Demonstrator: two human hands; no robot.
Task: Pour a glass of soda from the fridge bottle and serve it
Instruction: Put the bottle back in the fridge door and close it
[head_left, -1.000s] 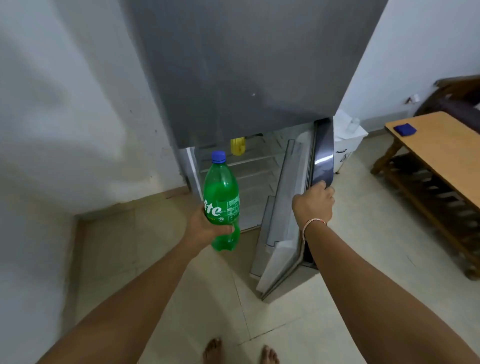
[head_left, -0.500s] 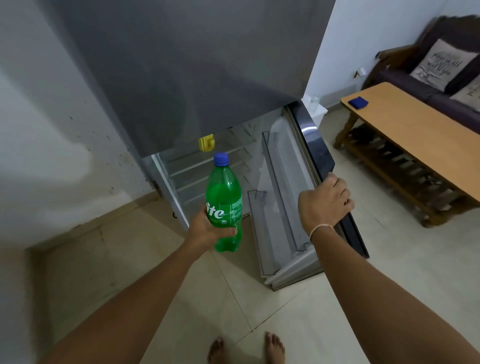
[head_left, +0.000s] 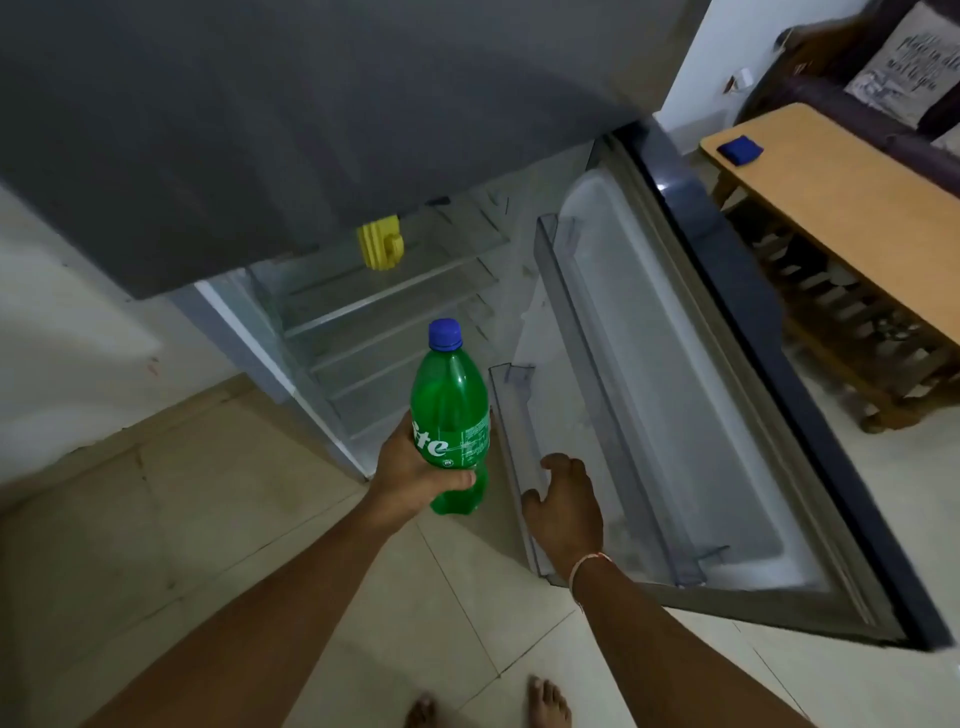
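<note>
The left hand (head_left: 410, 470) gripped a green soda bottle (head_left: 451, 415) around its label, fingers and thumb curled round the lower body. The bottle stood upright in the air in front of the open fridge (head_left: 363, 322), its blue cap (head_left: 445, 334) on and pointing up. It hung above the tiled floor (head_left: 218, 499), just left of the fridge door (head_left: 691, 374).

The right hand (head_left: 563, 506) held nothing. Its fingers were loosely spread and relaxed, reaching over the near end of the lower door shelf (head_left: 511, 441); whether they touched the shelf rim could not be told.

The fridge door stood wide open to the right, its white inner liner and clear door shelves facing up toward the camera. Inside the fridge, glass shelves showed, with a yellow container (head_left: 381, 245) on the top one, partly hidden under the grey upper door (head_left: 311, 114).

To the right stood a wooden table (head_left: 852, 208) with a small blue object (head_left: 740, 149) lying near its far end. Behind it was a dark sofa with a printed cushion (head_left: 904, 67). Two bare feet (head_left: 545, 704) showed at the bottom edge, on the floor.
</note>
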